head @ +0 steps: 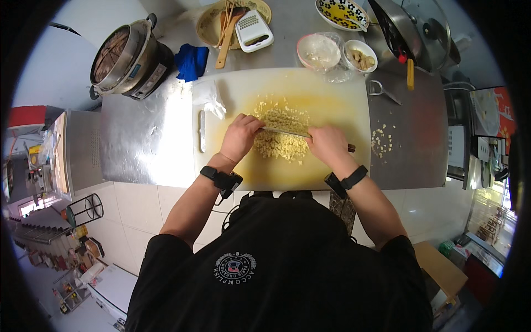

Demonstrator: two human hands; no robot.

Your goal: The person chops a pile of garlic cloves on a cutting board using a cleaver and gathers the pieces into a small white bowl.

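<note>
A kitchen knife [286, 132] lies across a heap of finely chopped, pale yellow pieces [280, 147], perhaps garlic or ginger. The fingers of my left hand [240, 135] grip the tip end of its blade. My right hand [330, 143] is closed around the handle, whose dark end shows past the palm. Seen from above, only the narrow spine of the blade is visible. Under the heap is a white plastic cutting board [344, 95], stained yellow around the middle. A crumpled clear plastic bag [208, 97] rests at the board's upper left, by its handle slot.
Behind the board stand a red-rimmed bowl [317, 52], a small bowl of peeled pieces [361, 57] and a white grater [254, 31]. A peeler [383, 90] and scattered bits [381, 141] lie to the right. A large pot [124, 58] and a blue cloth [191, 61] are at left.
</note>
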